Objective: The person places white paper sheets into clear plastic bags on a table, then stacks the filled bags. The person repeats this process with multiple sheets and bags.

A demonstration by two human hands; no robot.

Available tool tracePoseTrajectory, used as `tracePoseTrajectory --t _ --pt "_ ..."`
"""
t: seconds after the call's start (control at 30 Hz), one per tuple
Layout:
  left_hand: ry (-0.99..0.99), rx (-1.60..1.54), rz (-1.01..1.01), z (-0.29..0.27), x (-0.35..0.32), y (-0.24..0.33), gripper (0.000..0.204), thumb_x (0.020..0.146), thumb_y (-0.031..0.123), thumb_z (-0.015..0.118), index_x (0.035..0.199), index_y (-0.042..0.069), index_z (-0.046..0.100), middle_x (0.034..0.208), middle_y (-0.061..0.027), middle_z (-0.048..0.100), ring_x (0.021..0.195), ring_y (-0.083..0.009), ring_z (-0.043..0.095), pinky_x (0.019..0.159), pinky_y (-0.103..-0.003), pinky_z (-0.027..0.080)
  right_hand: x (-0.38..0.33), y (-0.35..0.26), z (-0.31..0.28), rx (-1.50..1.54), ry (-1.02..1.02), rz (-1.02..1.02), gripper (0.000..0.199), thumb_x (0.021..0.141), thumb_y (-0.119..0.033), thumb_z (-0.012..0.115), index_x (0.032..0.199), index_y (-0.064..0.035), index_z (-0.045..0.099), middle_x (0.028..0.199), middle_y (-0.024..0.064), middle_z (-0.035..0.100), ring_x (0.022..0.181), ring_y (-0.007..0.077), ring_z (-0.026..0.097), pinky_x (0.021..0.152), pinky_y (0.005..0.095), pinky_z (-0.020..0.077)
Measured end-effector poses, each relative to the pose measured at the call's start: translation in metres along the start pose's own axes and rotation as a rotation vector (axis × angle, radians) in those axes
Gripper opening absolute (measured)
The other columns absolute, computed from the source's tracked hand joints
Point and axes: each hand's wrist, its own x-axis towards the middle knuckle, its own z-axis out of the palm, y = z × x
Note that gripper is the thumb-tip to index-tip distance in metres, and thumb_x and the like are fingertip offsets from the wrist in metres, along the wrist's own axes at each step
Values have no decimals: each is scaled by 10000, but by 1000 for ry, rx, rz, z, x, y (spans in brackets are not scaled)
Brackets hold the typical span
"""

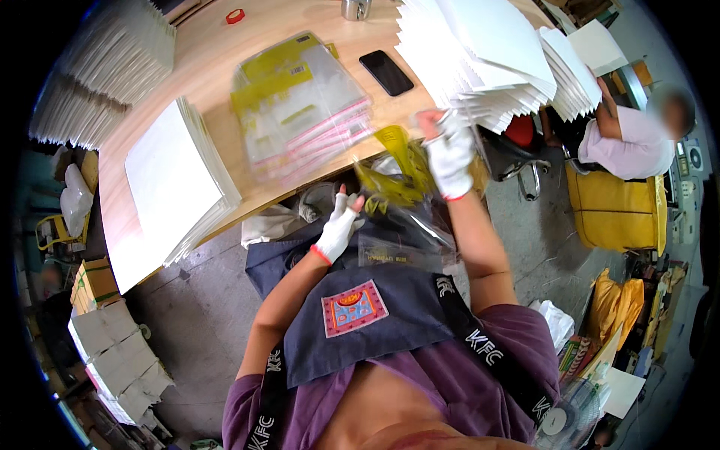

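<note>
A clear plastic bag with yellow-green print (397, 161) hangs at the table's front edge, in front of my apron. My right hand (450, 157), in a white glove with bare fingertips, grips it near its upper right side; motion smears both. My left hand (337, 231), gloved alike, is just left of the bag with its fingers apart and nothing visible in them. On the table beyond lies a fanned pile of similar clear bags (300, 112) with yellow-green and pink edges.
White sheet stacks stand at left (176, 180), far left (120, 52) and right (487, 52). A black phone (386, 73), a red tape ring (235, 16) and a metal cup (355, 9) share the table. Another person (626, 142) sits at right, by a yellow bin (615, 214).
</note>
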Motion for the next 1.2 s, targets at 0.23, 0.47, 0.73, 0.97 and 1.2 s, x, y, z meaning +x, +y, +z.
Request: tracePoseTrajectory --t 0.23,0.47,0.73,0.97,1.2 --pt "177 -410 -401 -21 42 -37 569 893 530 516 1319 160 449 1179 -90 592 975 -257 603 835 -425 477 -209 120 78 560 -422 897 113 839 -70 521 889 -17 607 804 31 628 728 117 582 670 255 474" --pt "158 950 -70 4 53 24 675 875 324 514 1440 74 242 1374 -247 416 1198 -312 489 879 -323 445 -200 98 83 366 -808 822 111 821 -62 478 851 -42 583 735 9 607 651 84 554 611 231 468" --pt "278 1137 -331 -33 104 3 869 770 576 589 1315 -71 389 1275 -289 482 1147 -384 510 931 -392 439 -189 88 65 297 -919 703 100 789 -90 526 831 -46 606 758 63 658 712 146 628 684 279 504" --pt "201 1542 142 -2 71 3 360 784 332 678 1015 58 650 858 -234 635 801 -367 629 669 -416 493 -187 83 57 276 -971 474 182 873 -244 565 879 -76 636 788 65 676 717 184 632 697 305 488" --pt "390 1357 389 50 14 122 313 813 295 673 1008 51 663 702 -162 616 594 -237 598 568 -369 471 -116 -13 -8 577 -1084 428 173 890 -185 578 944 -36 646 884 62 685 789 176 641 718 303 485"
